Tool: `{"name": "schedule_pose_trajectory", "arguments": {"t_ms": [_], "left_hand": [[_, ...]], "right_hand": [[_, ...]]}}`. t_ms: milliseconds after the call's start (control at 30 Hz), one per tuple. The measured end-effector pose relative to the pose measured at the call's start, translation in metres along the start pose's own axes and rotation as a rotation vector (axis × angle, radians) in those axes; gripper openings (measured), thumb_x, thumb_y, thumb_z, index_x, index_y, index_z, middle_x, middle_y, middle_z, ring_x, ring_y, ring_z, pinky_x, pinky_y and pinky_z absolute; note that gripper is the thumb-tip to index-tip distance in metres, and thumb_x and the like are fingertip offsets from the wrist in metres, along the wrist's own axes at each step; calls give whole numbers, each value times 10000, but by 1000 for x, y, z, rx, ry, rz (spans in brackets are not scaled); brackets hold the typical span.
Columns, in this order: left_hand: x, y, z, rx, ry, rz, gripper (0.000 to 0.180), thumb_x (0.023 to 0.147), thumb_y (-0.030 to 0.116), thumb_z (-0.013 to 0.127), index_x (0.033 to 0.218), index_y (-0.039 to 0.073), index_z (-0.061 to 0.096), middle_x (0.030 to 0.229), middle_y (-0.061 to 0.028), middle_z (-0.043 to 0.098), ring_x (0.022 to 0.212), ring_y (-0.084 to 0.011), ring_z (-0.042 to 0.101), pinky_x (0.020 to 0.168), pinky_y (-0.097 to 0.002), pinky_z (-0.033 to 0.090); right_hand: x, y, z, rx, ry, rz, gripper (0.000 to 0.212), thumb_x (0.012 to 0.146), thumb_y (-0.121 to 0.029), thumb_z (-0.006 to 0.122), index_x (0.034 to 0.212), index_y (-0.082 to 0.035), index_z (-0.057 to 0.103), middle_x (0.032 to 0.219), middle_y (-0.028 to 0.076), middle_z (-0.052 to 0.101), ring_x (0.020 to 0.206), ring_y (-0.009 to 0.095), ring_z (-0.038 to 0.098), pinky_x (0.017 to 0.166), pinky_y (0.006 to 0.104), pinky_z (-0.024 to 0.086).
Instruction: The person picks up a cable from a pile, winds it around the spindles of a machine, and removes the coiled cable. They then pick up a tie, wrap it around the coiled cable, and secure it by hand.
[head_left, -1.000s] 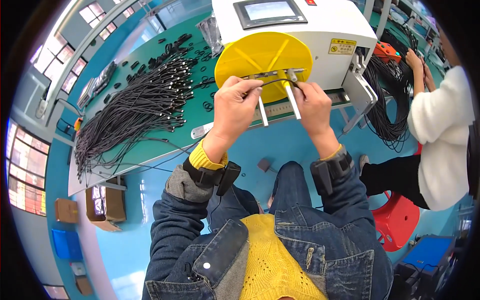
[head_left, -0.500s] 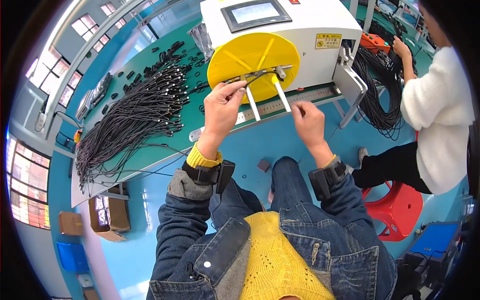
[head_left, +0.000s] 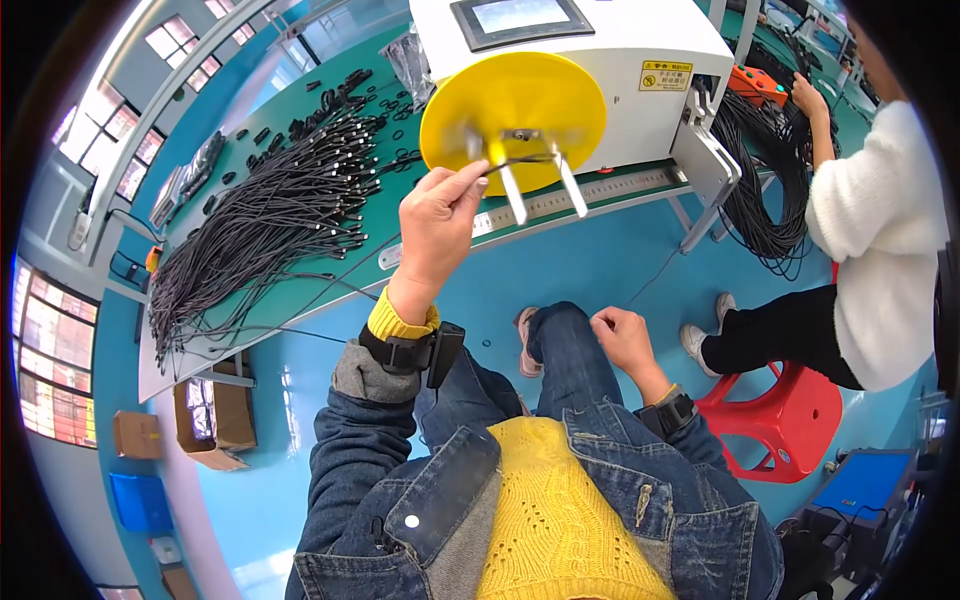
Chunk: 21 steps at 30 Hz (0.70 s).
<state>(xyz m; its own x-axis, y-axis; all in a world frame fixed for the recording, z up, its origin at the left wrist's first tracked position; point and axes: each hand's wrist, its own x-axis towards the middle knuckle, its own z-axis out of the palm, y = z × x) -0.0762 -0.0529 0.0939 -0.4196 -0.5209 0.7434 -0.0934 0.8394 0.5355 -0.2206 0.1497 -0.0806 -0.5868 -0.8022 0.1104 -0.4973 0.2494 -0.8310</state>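
Observation:
My left hand (head_left: 438, 215) pinches a black cable (head_left: 515, 160) between thumb and fingertips, just in front of the yellow winding disc (head_left: 463, 100). The cable lies across two white posts (head_left: 570, 185) that stick out of the disc toward me. Blur on the disc's fittings shows it is turning. My right hand (head_left: 628, 342) is down by my right knee, away from the machine. Its fingers are curled closed, with nothing visible in them. Above the disc sits the white winding machine (head_left: 640, 125) with a screen (head_left: 520, 18).
A heap of black cables (head_left: 270, 210) spreads over the green table (head_left: 300, 105). A steel ruler (head_left: 545, 207) lies along its front edge. To the right, a person in a white sweater (head_left: 880, 220) handles cables beside a red stool (head_left: 780, 420). Cardboard boxes (head_left: 235, 420) stand on the floor at left.
My right hand has dropped from beside the white posts to my knee. The disc has gone from sharp to motion-blurred. My left hand keeps its pinch on the cable.

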Motion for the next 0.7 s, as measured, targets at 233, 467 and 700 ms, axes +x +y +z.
{"name": "schedule_pose_trajectory", "arguments": {"t_ms": [233, 467, 700], "left_hand": [[-8, 23, -4, 133, -41, 113, 237, 787, 72, 623, 1023, 56, 621, 652, -81, 534, 541, -194, 511, 501, -272, 417], [-25, 25, -2, 71, -92, 53, 258, 803, 57, 599, 1061, 50, 600, 659, -99, 530, 553, -211, 518, 505, -291, 416], [-28, 25, 15, -9, -38, 153, 326, 803, 26, 574, 1127, 18, 547, 675, -112, 523, 553, -234, 516, 520, -319, 432]], "right_hand": [[-4, 5, 5, 30, -56, 24, 172, 785, -154, 567, 756, 3, 630, 571, 47, 587, 508, 110, 564, 496, 257, 436], [-4, 7, 6, 28, -91, 36, 170, 787, -150, 560, 757, 1, 631, 575, 46, 586, 518, 105, 569, 501, 253, 438], [0, 1, -6, 47, -95, 94, 182, 781, -177, 560, 759, -11, 629, 607, 106, 587, 559, 188, 585, 535, 300, 445]]}}
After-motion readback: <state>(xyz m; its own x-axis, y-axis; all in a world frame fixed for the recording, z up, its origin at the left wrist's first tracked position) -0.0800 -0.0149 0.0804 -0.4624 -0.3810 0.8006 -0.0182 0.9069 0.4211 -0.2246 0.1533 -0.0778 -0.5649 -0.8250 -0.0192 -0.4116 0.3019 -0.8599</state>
